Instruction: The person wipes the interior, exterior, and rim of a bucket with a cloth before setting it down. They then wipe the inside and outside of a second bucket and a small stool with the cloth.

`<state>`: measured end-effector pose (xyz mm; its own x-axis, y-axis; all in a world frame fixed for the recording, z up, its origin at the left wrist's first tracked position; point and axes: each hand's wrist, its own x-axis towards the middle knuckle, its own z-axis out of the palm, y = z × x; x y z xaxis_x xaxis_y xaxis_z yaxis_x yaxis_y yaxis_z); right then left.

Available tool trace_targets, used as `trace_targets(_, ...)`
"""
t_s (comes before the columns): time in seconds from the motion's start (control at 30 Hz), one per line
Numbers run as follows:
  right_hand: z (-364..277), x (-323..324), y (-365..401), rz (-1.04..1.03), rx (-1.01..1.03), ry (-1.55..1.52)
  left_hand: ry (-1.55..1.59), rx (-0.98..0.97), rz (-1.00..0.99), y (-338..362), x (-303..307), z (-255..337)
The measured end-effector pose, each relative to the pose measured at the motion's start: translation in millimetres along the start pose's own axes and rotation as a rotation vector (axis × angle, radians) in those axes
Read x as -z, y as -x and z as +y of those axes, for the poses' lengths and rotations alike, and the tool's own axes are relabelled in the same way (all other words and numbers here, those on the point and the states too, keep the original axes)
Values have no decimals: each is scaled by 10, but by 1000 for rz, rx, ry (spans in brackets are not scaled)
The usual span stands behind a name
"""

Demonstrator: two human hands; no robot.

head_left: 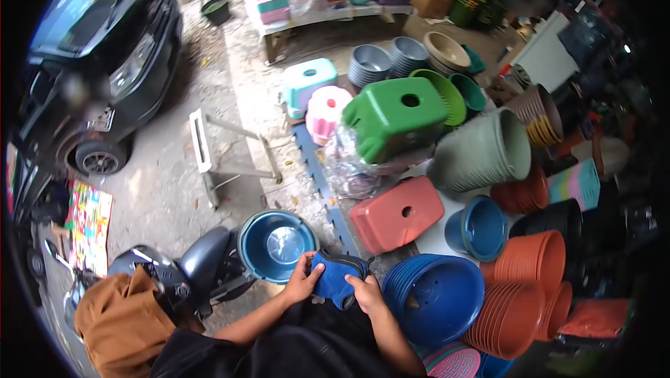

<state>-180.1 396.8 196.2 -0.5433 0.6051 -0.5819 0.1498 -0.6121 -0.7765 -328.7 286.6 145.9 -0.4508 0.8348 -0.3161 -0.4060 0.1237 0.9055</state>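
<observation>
Between my two hands is a blue cloth (340,277) with a black edge, perhaps folded; its exact kind I cannot make out. My left hand (304,279) grips its left side, the thumb lying on top. On the opposite side, my right hand (365,293) pinches the lower right part. Just beyond my left hand stands a blue bucket (278,246), its inside showing a bright patch. A stack of dark blue basins (447,301) is close to my right hand.
Red (399,215) and green stools (398,120) lie ahead. Stacked orange pots (508,315) and grey-green pots (481,151) crowd the right. A white metal frame (201,142) stands on the pavement. A parked motorcycle (202,259) and dark car (115,64) are at left.
</observation>
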Motion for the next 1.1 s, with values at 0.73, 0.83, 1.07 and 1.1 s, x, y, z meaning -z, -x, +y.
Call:
trace_targets(0.73,1269,-910,-1783,250,-141,1173,-454,419,796,292,1986,-1329)
trace_targets(0.83,1245,-863,-1821,256,-143,1119,-445,446,770,314,1944,-1191)
trace_targets(1.07,1359,-661,-1992,292,-161,749,-465,415,771,315,2030,-1298)
trace_targets(1.1,1376,-645,-2017,293,-185,673,-468,411,777,319,2030,-1257)
